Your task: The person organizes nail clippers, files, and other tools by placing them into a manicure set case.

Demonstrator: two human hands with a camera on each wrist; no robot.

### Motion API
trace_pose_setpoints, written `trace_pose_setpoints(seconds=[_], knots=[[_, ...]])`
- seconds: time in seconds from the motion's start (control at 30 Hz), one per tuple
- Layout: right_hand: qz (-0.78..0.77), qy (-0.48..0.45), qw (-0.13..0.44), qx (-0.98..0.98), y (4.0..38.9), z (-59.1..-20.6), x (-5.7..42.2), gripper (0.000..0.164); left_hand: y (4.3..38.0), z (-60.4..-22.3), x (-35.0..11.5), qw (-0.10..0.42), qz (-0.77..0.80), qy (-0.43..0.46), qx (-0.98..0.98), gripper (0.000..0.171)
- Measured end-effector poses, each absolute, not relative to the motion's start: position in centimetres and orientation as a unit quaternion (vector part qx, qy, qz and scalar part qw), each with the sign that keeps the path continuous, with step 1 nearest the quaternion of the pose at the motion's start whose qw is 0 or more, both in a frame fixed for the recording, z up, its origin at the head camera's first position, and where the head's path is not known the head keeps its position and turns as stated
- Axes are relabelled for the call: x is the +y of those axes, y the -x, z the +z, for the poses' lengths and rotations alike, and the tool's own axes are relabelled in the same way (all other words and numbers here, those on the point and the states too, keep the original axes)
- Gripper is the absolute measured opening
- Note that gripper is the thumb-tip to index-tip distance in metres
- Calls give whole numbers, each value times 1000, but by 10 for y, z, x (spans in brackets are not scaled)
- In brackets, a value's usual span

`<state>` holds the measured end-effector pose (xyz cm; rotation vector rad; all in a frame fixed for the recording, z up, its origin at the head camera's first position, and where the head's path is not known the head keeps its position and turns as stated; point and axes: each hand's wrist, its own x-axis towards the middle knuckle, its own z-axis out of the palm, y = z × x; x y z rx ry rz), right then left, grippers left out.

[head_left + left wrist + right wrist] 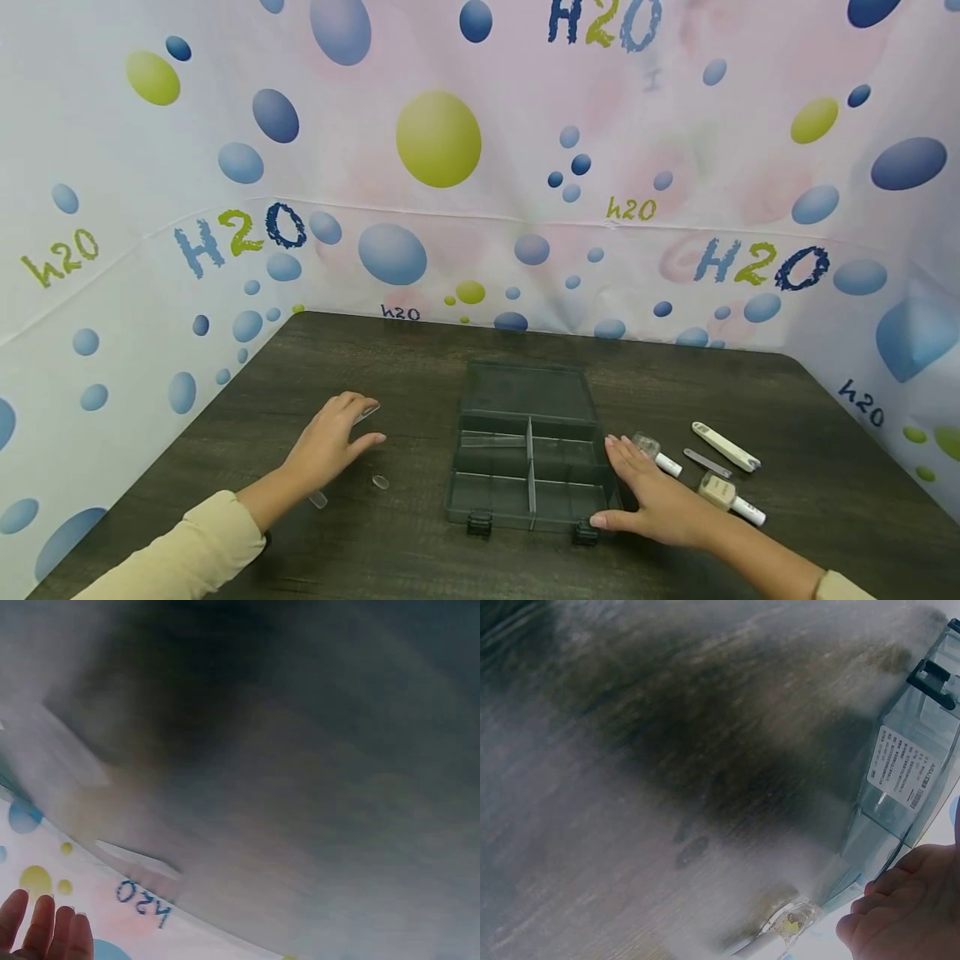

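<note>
My left hand hovers over or rests on the left of the table with relaxed fingers, thumb spread apart. A small clear piece lies by its fingertips; whether they touch it I cannot tell. Near the wrist are a clear oval piece and a clear rounded piece. A grey see-through divided box stands with its lid laid back; one upper left compartment contains a clear strip. At its right side, my right hand has extended fingers against the wall and the thumb near a front latch.
Right of the box lie a clear nail polish bottle with a white cap, a beige nail polish bottle, a nail clipper and a small slim metal piece. A patterned curtain encloses the table's back and sides.
</note>
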<state>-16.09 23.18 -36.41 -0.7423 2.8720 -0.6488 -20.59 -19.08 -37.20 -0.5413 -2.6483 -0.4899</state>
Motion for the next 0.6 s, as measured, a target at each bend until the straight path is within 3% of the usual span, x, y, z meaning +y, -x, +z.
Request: trace_pose_setpoints(seconds=[0.37, 0.6], knots=[[-216, 245, 55, 944, 161, -363, 231, 99, 203, -378, -217, 123, -200, 134, -963, 48], [-212, 245, 52, 945, 161, -364, 232, 99, 204, -382, -225, 112, -215, 110, -964, 44]])
